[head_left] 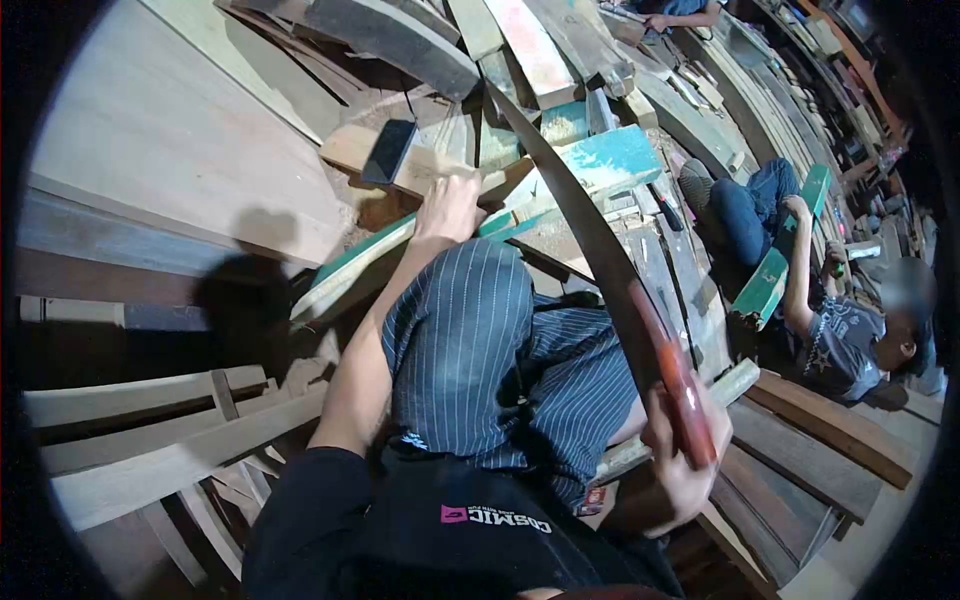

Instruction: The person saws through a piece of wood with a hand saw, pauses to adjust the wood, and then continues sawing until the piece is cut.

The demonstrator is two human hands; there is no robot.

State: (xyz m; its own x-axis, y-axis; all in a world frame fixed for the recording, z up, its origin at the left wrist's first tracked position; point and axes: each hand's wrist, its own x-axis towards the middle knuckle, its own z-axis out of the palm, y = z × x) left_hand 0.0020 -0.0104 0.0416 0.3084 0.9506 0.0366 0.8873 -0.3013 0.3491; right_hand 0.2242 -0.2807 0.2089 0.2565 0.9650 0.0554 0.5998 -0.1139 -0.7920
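Note:
My right hand (pixel 668 480) is closed around the red handle of a handsaw (pixel 585 220). The long dark blade slants up and left, its tip near the stacked wood at the top. Beneath the blade in this view lies a wooden board (pixel 600 165) with teal paint on its end. My left hand (pixel 448 205), fingers bent down, grips a piece of wood with green edges (pixel 355 265) just past my raised knee (pixel 462 300). Close beyond that hand, a dark phone (pixel 389 150) rests on a pale wooden block (pixel 345 148).
A large flat panel (pixel 170 140) stands at the left. Slatted timber (pixel 190 450) lies at lower left, with more planks (pixel 825 430) at lower right. On the right, a seated person (pixel 840 340) holds a green plank (pixel 765 285). Another person's arm (pixel 680 18) shows at the top.

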